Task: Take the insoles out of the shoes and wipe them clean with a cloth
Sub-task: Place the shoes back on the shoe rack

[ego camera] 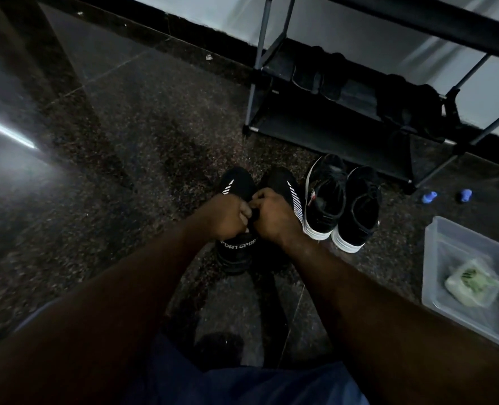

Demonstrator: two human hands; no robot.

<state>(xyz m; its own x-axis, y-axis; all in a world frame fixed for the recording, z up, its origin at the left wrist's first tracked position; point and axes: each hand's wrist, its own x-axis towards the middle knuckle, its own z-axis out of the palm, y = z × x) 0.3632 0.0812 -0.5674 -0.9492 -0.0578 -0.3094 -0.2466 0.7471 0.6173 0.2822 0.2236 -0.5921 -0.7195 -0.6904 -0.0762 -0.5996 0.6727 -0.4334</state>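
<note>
Stone floor (pixel 154 141) by shoe rack (pixel 330 133); left grip (pixel 227 213) and right grip (pixel 273 219) pinch black shoe (pixel 236 255).

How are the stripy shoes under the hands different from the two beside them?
The striped shoes have slanted white stripes; the white-soled shoes have plain black tops. The white-soled shoes show thick white soles; the striped shoes look black at the heel. The left hand and right hand grip the striped shoes; nothing touches the white-soled shoes. Both pairs are black, on the floor.
</note>
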